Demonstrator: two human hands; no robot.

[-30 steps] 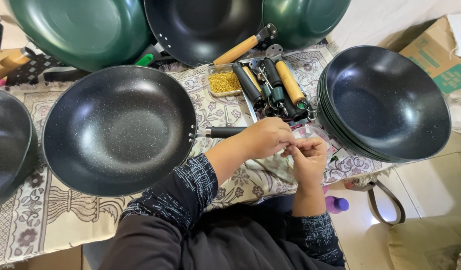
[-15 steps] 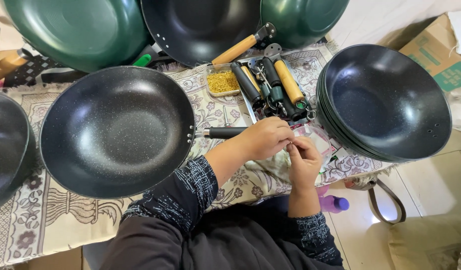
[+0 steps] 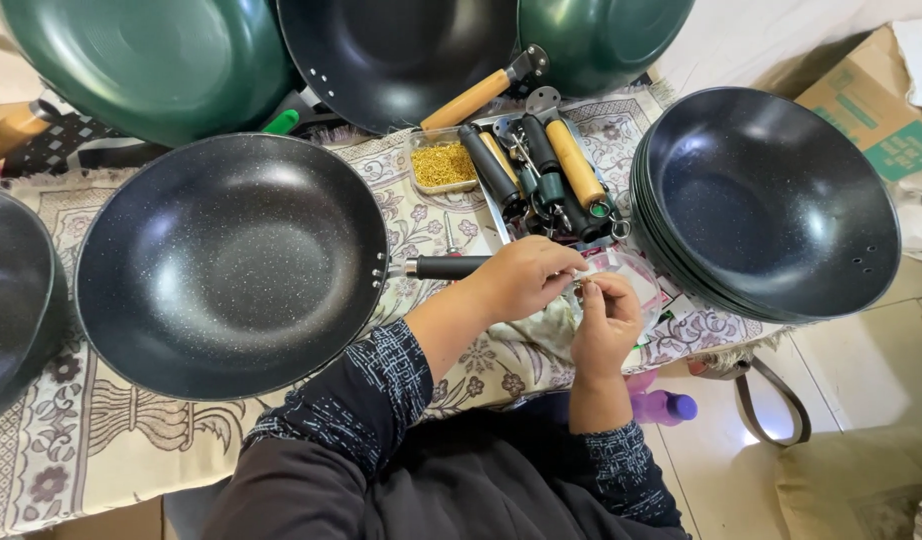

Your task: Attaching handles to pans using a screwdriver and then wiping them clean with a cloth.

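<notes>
Here, in the head view, the left hand [image 3: 526, 278] and right hand [image 3: 606, 320] meet at the near edge of the patterned tablecloth [image 3: 101, 440], fingertips pinched together over a small clear plastic bag [image 3: 631, 275]; what sits between the fingers is too small to tell. The left hand lies just over the black handle [image 3: 446, 267] of the big speckled black wok [image 3: 231, 265], which fills the middle of the table. Open room is scarce: another dark pan [image 3: 11, 300] crowds the left edge, green woks [image 3: 151, 60] line the far side, and a stack of black woks [image 3: 771, 200] overhangs the right edge. Just beyond the hands a metal tray [image 3: 501, 215] holds wooden and black handles [image 3: 576, 165], beside a small clear tub of yellow bits [image 3: 443, 163]. Far right stands a brown cardboard box [image 3: 871, 100] with a green printed patch. A purple bottle [image 3: 666, 407] lies on the floor below. Since half a second ago the hands have barely shifted, staying pinched together.
</notes>
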